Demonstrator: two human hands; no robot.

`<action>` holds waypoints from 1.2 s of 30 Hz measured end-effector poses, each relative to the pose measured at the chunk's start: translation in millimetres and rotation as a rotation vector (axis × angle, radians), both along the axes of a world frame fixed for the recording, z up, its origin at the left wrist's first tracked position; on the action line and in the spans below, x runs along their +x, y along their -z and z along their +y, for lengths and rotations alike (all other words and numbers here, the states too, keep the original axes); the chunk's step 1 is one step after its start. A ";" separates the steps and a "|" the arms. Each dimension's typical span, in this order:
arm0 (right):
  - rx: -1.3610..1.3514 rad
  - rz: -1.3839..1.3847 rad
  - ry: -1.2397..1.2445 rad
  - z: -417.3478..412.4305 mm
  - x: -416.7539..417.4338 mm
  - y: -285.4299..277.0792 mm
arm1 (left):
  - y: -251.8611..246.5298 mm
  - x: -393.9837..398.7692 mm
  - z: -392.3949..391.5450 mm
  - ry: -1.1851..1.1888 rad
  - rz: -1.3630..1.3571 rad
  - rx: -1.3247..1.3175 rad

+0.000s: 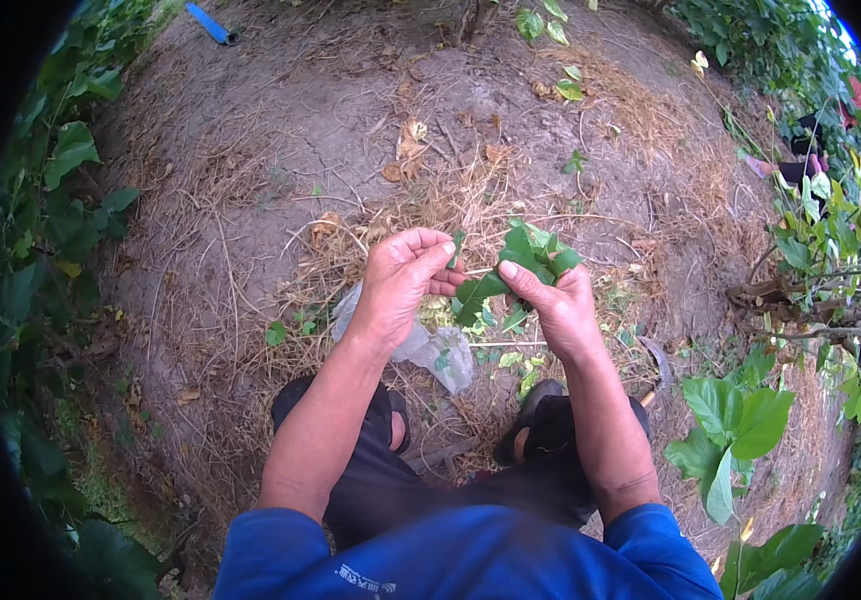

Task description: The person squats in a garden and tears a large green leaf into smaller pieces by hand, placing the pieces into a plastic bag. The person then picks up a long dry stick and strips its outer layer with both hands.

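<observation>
My right hand (561, 304) grips a bunch of green leaves (526, 251), its thumb pressed across them. A toothed leaf hangs down from the bunch toward my left. Beside it, my left hand (404, 274) pinches a small piece of green leaf (457, 247) between thumb and forefinger. The two hands are close together but apart, held above the ground in front of my knees. Below them lies a crumpled clear plastic bag (434, 352) on the soil, partly hidden by my left forearm. Scattered leaf pieces (524, 371) lie to its right.
A sickle (657, 364) with a wooden handle lies by my right knee. Dry straw and stems (250, 202) litter the bare soil. Leafy plants (730, 420) crowd both sides. A blue tube (209, 24) lies at far left. Another person (805, 150) is among the plants at right.
</observation>
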State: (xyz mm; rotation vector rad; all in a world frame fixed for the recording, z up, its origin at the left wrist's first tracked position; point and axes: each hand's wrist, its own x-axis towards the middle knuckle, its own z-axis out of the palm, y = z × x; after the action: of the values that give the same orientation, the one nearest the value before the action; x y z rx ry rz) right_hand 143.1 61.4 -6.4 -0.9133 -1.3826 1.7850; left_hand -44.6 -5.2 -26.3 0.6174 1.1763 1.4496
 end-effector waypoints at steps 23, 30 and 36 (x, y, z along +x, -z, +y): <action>-0.032 0.007 0.010 4.0 1.0 3.5 | -10.1 11.4 -7.4 0.209 0.213 0.057; -0.015 -0.084 -0.073 1.2 -1.5 3.1 | -8.0 12.4 -7.1 0.173 0.213 0.095; 0.059 -0.067 -0.074 0.6 -2.4 6.3 | -5.5 12.0 -8.0 0.193 0.239 0.066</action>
State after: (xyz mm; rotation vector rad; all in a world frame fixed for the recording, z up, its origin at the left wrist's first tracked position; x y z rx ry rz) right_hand 140.7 62.0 -12.7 -0.9086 -1.5206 1.7730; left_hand -32.6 -13.2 -20.9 0.9444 1.2187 1.2801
